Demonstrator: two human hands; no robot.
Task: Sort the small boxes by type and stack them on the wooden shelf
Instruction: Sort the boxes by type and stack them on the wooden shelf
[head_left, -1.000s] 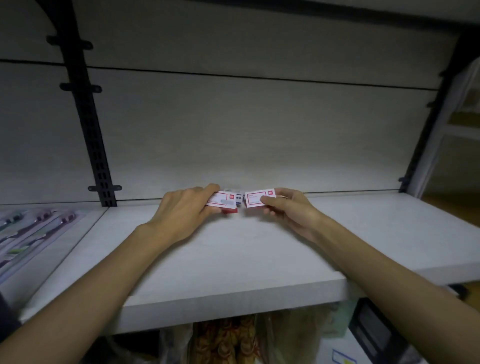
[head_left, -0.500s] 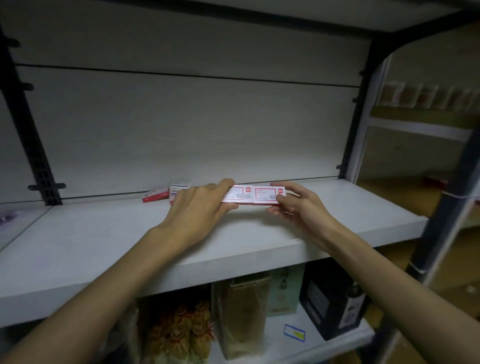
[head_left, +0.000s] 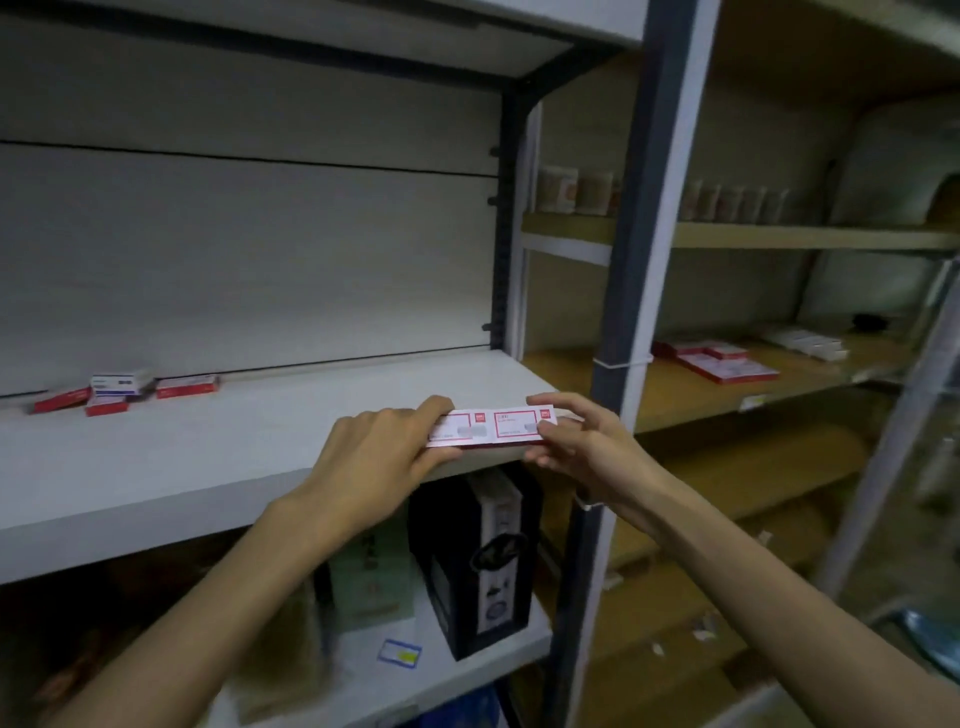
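The two red-and-white boxes (head_left: 491, 427), a second ago being lifted from the cluster by the back wall of the white shelf (head_left: 208, 467), are now travelling side by side past that shelf's front right corner, apparently toward the wooden shelf (head_left: 691, 384) beyond the grey post (head_left: 631, 291). The left-behind boxes (head_left: 124, 391) are still waiting at the rear of the white shelf. The left hand (head_left: 379, 457) is gripping the left box, fingers curled over it; the right hand (head_left: 576, 441) is pinching the right box between thumb and fingers.
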